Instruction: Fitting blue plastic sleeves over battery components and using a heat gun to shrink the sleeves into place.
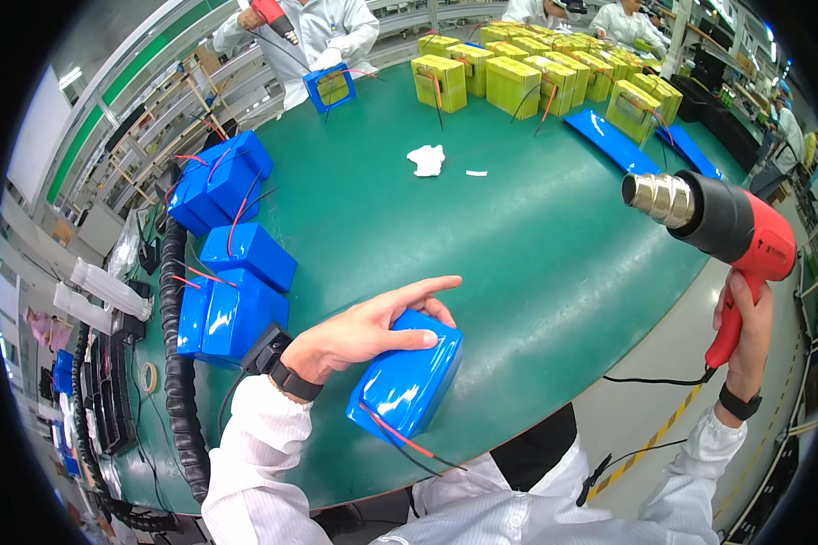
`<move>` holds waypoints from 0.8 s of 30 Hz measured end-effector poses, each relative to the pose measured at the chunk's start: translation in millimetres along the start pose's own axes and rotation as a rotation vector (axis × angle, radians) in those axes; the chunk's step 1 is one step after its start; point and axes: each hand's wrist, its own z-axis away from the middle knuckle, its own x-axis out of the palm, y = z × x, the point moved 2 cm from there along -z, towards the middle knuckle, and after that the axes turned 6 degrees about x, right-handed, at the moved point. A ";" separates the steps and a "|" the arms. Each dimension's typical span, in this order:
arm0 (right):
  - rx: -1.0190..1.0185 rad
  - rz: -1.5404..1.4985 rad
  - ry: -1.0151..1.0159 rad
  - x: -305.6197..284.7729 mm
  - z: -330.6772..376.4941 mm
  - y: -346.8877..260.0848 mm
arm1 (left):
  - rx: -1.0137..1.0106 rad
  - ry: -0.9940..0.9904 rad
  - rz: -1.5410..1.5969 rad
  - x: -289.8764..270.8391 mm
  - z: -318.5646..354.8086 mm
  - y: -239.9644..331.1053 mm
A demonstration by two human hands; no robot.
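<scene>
My left hand (373, 329) rests on top of a blue shrink-wrapped battery pack (407, 377) near the front edge of the green table (518, 236), thumb along its upper edge and index finger stretched out. Red and black wires trail from the pack's lower side. My right hand (745, 331) grips the red handle of a black and red heat gun (718, 222), held up in the air off the table's right edge. Its metal nozzle points left, away from the pack.
Several blue wrapped packs (232, 272) lie at the left, with more further back (214, 182). Yellow unwrapped packs (518, 77) stand in rows at the far side, beside flat blue sleeves (613, 141). A white rag (426, 160) lies mid-table. Another person (309, 36) works on a pack opposite.
</scene>
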 end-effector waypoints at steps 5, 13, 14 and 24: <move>-0.015 0.006 0.005 -5.1 -4.2 3.2 | 0.025 0.009 0.076 1.2 5.4 4.9; -0.073 0.105 -0.055 -20.3 -11.6 -0.8 | -0.066 0.143 0.104 9.2 0.4 4.8; -0.083 0.123 -0.045 -19.4 -11.3 -3.8 | -0.063 0.145 0.106 9.0 0.6 3.9; -0.083 0.140 -0.029 -6.0 -9.0 -19.2 | 0.026 0.011 -0.053 3.6 -0.3 4.8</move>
